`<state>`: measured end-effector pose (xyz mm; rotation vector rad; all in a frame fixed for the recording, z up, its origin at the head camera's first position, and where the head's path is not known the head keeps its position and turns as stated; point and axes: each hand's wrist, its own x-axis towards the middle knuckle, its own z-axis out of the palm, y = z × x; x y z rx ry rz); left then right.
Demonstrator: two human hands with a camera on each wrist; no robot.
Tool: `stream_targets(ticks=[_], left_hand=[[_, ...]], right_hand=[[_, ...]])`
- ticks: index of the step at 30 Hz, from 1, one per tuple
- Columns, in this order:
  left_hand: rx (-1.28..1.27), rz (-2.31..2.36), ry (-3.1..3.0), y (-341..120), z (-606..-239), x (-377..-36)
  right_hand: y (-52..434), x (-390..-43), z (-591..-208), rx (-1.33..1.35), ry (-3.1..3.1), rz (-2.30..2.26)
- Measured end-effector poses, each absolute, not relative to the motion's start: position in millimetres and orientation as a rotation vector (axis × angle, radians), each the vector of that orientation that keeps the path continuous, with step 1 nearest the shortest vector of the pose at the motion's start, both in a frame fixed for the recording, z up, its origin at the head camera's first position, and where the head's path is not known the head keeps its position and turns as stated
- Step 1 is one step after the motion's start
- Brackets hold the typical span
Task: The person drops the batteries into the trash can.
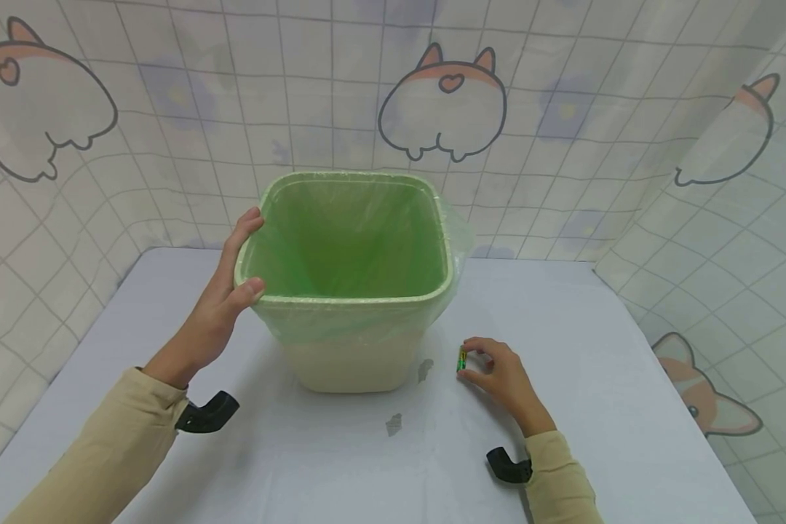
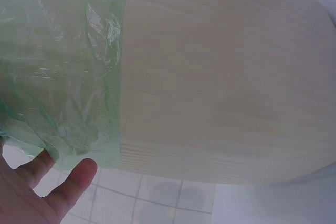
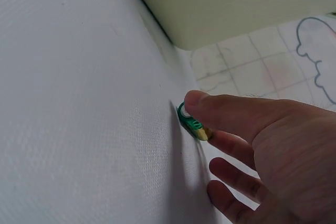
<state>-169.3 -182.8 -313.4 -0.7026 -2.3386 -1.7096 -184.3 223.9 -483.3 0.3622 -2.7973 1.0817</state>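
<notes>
A cream trash bin (image 1: 350, 367) lined with a thin green plastic bag (image 1: 360, 316) stands upright on the white table. My left hand (image 1: 209, 320) holds its left rim, with the thumb and a fingertip over the edge. In the left wrist view the bag (image 2: 79, 77) is folded down over the outside of the bin's wall (image 2: 210, 77). To the right of the bin, my right hand (image 1: 501, 375) pinches a small green and gold battery (image 1: 461, 359) between thumb and fingers. The right wrist view shows the battery (image 3: 193, 123) close to the tabletop, its silvery end partly behind the thumb.
Two small grey patches (image 1: 393, 424) mark the white tabletop (image 1: 340, 466) near the bin. Behind and on both sides hangs a tile-patterned sheet (image 1: 314, 109) with cartoon dogs. Black curved pieces (image 1: 207, 413) stick out from both wrists.
</notes>
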Motion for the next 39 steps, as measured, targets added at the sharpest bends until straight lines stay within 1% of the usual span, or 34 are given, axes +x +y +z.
stream_targets(ticks=[20,32,39], left_hand=[[-0.7,-1.713,-2.341,-182.4,-313.8,-169.4],[-0.699,-1.708,-2.352,-182.6,-313.0,-168.8],[-0.7,-1.711,-2.351,-182.4,-313.0,-168.8]], right_hand=[[224.0,-182.7,-483.7,0.356,-2.796,1.062],[222.8,-181.4,-474.6,0.368,-2.77,1.043],[222.9,-178.5,-463.1,0.4,-2.723,1.045]])
